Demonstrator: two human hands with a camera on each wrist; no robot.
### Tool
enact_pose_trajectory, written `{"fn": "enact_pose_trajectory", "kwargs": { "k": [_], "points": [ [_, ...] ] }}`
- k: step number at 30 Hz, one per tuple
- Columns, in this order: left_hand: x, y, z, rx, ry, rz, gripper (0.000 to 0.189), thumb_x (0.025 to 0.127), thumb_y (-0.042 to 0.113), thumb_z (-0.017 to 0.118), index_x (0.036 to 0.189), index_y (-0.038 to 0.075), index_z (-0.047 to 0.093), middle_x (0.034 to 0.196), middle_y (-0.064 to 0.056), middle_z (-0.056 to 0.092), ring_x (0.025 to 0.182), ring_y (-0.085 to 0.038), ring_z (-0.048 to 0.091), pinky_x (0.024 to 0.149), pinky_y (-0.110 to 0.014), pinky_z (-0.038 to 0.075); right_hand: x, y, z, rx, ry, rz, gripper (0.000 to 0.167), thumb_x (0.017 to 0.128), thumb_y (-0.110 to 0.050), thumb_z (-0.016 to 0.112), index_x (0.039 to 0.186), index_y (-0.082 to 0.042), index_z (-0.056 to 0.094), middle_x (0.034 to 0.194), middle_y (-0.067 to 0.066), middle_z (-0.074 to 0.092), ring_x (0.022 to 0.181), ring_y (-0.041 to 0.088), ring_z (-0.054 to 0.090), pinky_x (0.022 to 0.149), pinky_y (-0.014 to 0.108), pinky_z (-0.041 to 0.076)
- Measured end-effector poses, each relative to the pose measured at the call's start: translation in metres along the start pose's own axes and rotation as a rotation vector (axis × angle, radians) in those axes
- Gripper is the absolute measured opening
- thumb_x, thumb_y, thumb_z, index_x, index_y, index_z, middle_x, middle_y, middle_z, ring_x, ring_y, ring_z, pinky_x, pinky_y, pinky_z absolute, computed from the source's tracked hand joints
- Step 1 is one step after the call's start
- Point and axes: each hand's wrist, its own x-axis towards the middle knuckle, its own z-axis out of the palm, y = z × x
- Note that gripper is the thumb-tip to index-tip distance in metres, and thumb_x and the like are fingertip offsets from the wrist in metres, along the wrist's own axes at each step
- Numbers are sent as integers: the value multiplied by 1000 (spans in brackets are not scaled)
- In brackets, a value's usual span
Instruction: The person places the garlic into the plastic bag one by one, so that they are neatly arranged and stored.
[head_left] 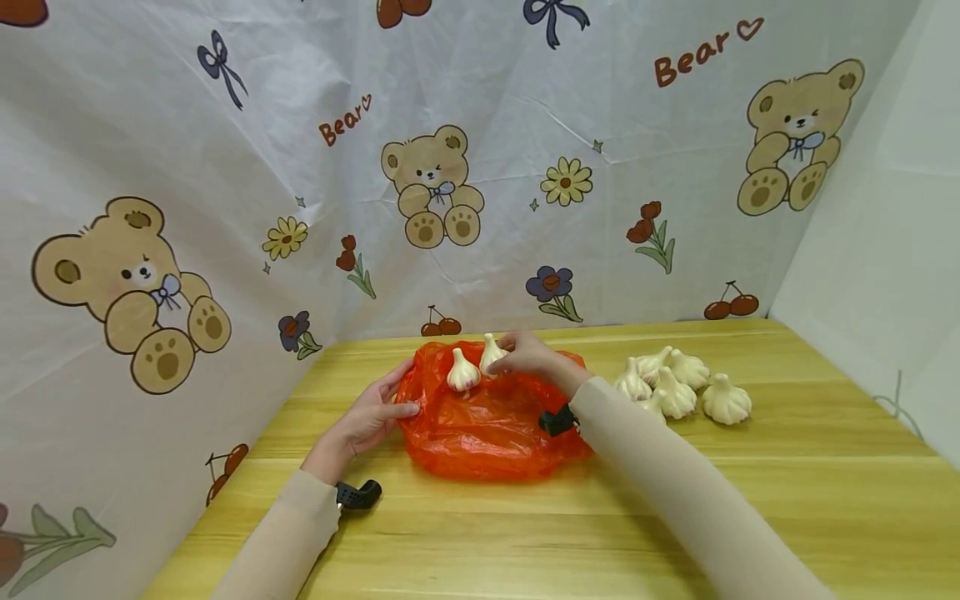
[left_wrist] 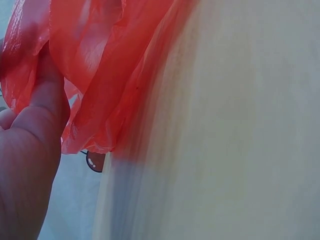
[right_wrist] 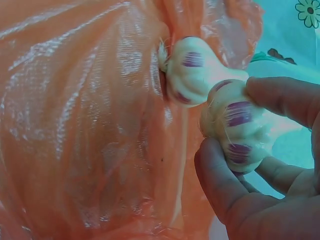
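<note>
A red plastic bag lies spread on the wooden table. At its left edge my left hand grips the plastic, the thumb tucked into its folds and the other fingers mostly hidden. My right hand pinches a garlic bulb between thumb and fingers, over the far side of the bag. This bulb is cream with purple patches, its stem pointing up. Close beside it, a second garlic bulb rests against the red plastic, overlapped by the held one in the right wrist view.
To the right of the bag, several garlic bulbs sit in a loose group, partly behind my right forearm. One bulb stands at the group's right side. A bear-print cloth hangs behind the table, and a thin white cable is at the right.
</note>
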Motion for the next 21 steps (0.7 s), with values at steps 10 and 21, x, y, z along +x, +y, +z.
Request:
{"fn": "enact_pose_trajectory", "kwargs": {
  "k": [10,21],
  "points": [
    [1,1,-1,-6,-18,1,96,94,-10,65,167,26,16,173,-7,17,139,-30,51,95,-37,60,7,10,5,29,7,48,54,87,-19,81,130,2,58,106,12,64,88,23,62,96,44,60],
    [0,-1,1,5,-5,1,96,92,-8,68,167,25,18,173,-7,17,140,-28,48,99,-37,59,12,19,9,-100,74,96,65,84,-29,84,137,1,59,119,13,64,96,25,59,89,35,56]
  ]
}}
